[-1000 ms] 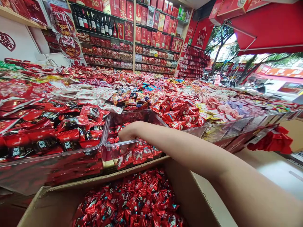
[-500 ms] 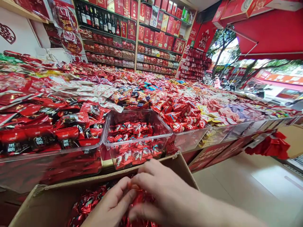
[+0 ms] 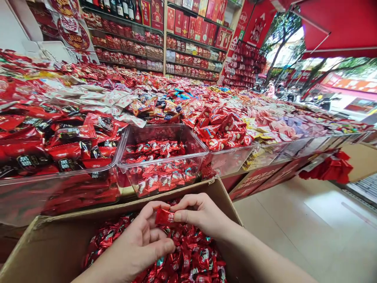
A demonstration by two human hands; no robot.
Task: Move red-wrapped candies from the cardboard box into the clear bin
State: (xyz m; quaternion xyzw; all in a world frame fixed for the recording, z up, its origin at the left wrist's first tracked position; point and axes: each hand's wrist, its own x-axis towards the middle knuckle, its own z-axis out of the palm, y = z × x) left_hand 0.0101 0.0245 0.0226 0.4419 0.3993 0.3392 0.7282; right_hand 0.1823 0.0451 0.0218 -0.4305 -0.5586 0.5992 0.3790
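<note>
A small red wrapped candy [image 3: 163,217] is pinched between the thumb and fingers of my right hand [image 3: 203,214]. My left hand [image 3: 144,236] is cupped around its left side, thumb apart from the curled fingers; its index fingertip comes close to my right fingertips. Whether the left fingers touch the wrapper, I cannot tell. Both hands are over an open cardboard box [image 3: 59,247], above a heap of similar red candies [image 3: 188,257]. Just beyond the box, a clear plastic bin [image 3: 165,160] is partly filled with the same kind of red candies.
Bins heaped with other wrapped sweets flank the clear one: red-and-black packets [image 3: 69,155] at left, red packets [image 3: 222,129] at right. Shelves [image 3: 165,39] with bottles and boxes stand behind. Tiled floor [image 3: 282,228] shows at right, near a hanging red cloth bundle [image 3: 326,169].
My hands have moved slightly apart, and the right thumb and fingers now visibly pinch one candy. More of the box's heap shows. The view has tilted downward.
</note>
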